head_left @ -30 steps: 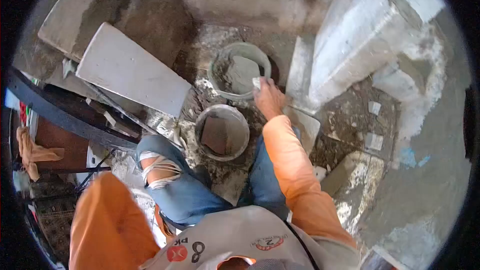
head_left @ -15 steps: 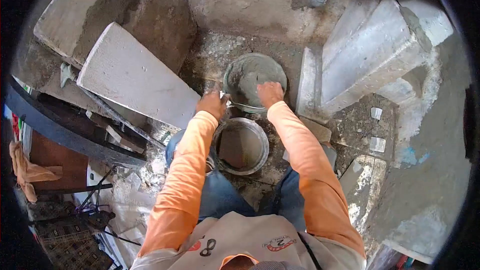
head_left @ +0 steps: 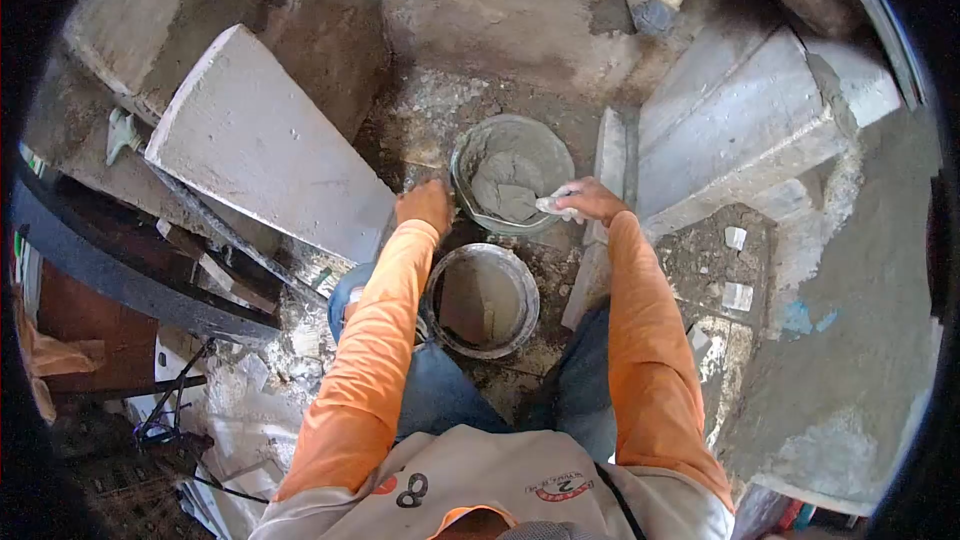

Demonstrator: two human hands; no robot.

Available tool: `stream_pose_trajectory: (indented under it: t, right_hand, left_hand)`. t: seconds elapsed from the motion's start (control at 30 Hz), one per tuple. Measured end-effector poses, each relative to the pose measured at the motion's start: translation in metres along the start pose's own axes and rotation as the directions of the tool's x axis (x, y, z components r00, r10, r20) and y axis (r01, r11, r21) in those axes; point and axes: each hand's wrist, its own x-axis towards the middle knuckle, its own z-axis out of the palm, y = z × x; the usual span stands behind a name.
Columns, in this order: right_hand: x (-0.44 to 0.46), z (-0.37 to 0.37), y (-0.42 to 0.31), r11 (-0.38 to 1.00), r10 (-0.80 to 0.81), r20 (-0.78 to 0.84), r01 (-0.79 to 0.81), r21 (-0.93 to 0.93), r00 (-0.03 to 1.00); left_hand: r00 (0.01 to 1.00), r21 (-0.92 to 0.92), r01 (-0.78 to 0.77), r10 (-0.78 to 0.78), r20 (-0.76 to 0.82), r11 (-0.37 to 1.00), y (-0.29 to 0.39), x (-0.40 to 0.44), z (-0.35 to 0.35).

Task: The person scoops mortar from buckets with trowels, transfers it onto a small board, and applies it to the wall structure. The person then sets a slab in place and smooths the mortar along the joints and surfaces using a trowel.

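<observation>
A round bucket (head_left: 463, 158) of wet grey mortar (head_left: 508, 178) stands on the floor in front of me. My left hand (head_left: 427, 206) is closed at the bucket's left rim, its fingertips partly hidden. In my right hand (head_left: 592, 200) is a trowel (head_left: 549, 204), gripped by its pale handle at the right side of the bucket. The trowel's blade looks covered with mortar and is hard to make out. Closer to me, between my knees, stands a second bucket (head_left: 529, 290) with murky water in it.
A pale slab (head_left: 270, 150) leans at the left, and pale block-like pieces (head_left: 735, 130) stand at the right. Behind the mortar bucket rises a rough wall (head_left: 500, 20). A curved dark band (head_left: 130, 275) runs along the left. Small white chips (head_left: 737, 296) lie on the floor.
My right hand has moved from inside the mortar bucket out to its right rim, with the trowel now showing. The mortar's surface looks heaped and disturbed. My left hand stays by the rim.
</observation>
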Motion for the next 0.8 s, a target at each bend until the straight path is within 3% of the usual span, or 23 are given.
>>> stream_pose_trajectory:
  t: [0.07,0.1,0.17,0.2,0.23,0.27,0.3,0.33,0.43,0.5,0.53,0.57,0.63,0.67,0.73,0.77,0.8]
  right_hand:
    - [-0.006,0.008,0.015,0.997,0.008,-0.002,-0.008,0.083,1.0]
    - [-0.015,0.013,0.022,0.987,0.006,-0.005,-0.005,0.162,1.0]
    - [-0.035,0.045,-0.01,0.993,0.111,-0.201,-0.1,0.065,0.973]
    - [-0.03,0.073,-0.001,0.991,-0.134,-0.377,0.123,-0.054,0.916]
    - [-0.056,0.096,-0.051,0.928,-0.062,-0.534,-0.147,-0.341,0.843]
    - [-0.057,0.118,-0.076,0.73,-0.119,-0.458,-0.235,-0.642,0.881]
    - [-0.043,0.146,-0.078,0.686,-0.135,-0.438,-0.235,-0.688,0.889]
    - [-0.036,0.168,-0.077,0.526,-0.332,-0.519,-0.302,-0.795,0.787]
    - [-0.05,0.156,-0.096,0.687,-0.25,-0.527,-0.235,-0.687,0.812]
    - [-0.077,0.137,-0.098,0.775,-0.567,-0.734,-0.059,-0.629,0.374]
    - [-0.099,0.121,-0.102,0.785,-0.55,-0.744,-0.068,-0.616,0.379]
    - [-0.124,0.097,-0.103,0.877,-0.462,-0.734,0.133,-0.462,0.497]
    - [-0.175,0.046,-0.077,0.907,-0.319,-0.609,0.42,0.027,0.727]
    - [-0.21,0.029,-0.053,0.865,-0.316,-0.674,0.495,0.084,0.667]
    - [-0.257,0.023,0.063,0.96,0.108,-0.867,0.177,0.218,0.486]
    - [-0.291,0.036,0.099,0.948,0.304,-0.904,-0.188,0.257,0.301]
    - [-0.325,0.049,0.136,0.74,0.492,-0.867,-0.561,0.372,0.075]
  left_hand:
    - [0.994,0.022,0.056,-0.058,0.095,0.998,-0.008,0.006,0.002]
    - [0.994,0.122,0.004,-0.017,0.105,0.993,-0.016,0.007,0.004]
    - [0.996,0.062,0.054,-0.059,0.073,0.997,-0.033,0.019,0.017]
    - [0.998,0.088,-0.045,0.042,0.039,0.995,-0.049,0.029,0.03]
    - [0.997,-0.013,-0.054,0.055,0.054,0.998,-0.062,0.042,0.04]
    - [0.979,-0.131,-0.184,0.17,-0.113,0.974,-0.061,0.032,0.034]
    - [0.968,-0.179,-0.231,0.207,-0.144,0.956,-0.065,0.04,0.04]
    - [0.986,-0.109,-0.137,0.126,-0.108,0.985,-0.059,0.035,0.033]
    - [0.939,-0.059,-0.277,0.257,-0.229,0.959,-0.053,0.028,0.028]
    - [0.916,-0.106,-0.316,0.273,-0.295,0.943,-0.057,0.037,0.034]
    - [0.892,-0.242,-0.399,0.314,-0.326,0.884,-0.081,0.058,0.051]
    - [0.896,-0.243,-0.399,0.318,-0.311,0.884,-0.078,0.055,0.054]
    - [0.912,-0.408,-0.362,0.226,-0.343,0.838,-0.065,0.051,0.04]
    - [0.912,-0.399,-0.349,0.209,-0.354,0.848,-0.049,0.042,0.026]
    - [0.913,-0.46,-0.347,0.183,-0.365,0.817,-0.037,0.035,0.013]
    - [0.91,-0.516,-0.358,0.167,-0.379,0.778,-0.038,0.029,0.004]
    - [0.895,-0.42,-0.361,0.181,-0.408,0.833,-0.032,0.021,-0.007]
